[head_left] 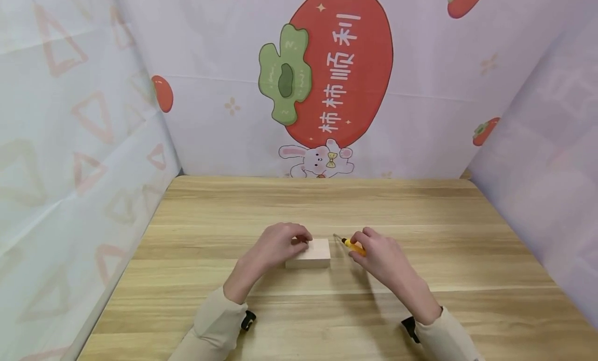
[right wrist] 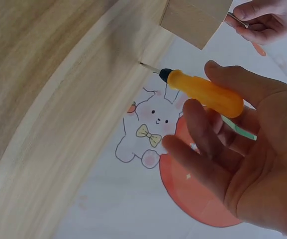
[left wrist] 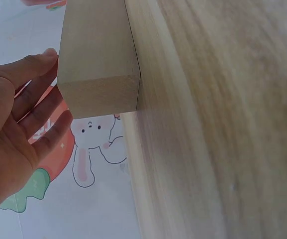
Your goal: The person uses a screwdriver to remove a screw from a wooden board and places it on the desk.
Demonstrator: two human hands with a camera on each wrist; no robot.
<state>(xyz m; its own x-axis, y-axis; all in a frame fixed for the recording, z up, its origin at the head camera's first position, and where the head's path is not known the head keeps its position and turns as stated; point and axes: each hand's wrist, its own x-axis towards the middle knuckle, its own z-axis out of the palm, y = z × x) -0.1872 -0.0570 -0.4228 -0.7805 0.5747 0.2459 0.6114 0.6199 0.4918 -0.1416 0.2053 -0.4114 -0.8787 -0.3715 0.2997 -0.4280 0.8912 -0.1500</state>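
A pale rectangular wooden block (head_left: 317, 251) lies flat on the table. My left hand (head_left: 279, 242) is over the block's left part, and its thumb and fingers pinch a small metal screw (right wrist: 238, 20) at the block's upper face, as the right wrist view shows. To the right of the block, my right hand (head_left: 385, 257) holds a screwdriver with a yellow handle (right wrist: 203, 92) and a black collar between thumb and fingers. The driver's thin metal tip points away to the upper left, apart from both block and screw.
The wood-grain table (head_left: 224, 205) stretches out around both hands. Beyond its far edge hangs a white cloth (head_left: 210, 132) printed with a large persimmon and a rabbit. Patterned cloth walls (head_left: 70, 195) stand at left and right. Black straps (head_left: 248, 320) sit at the wrists.
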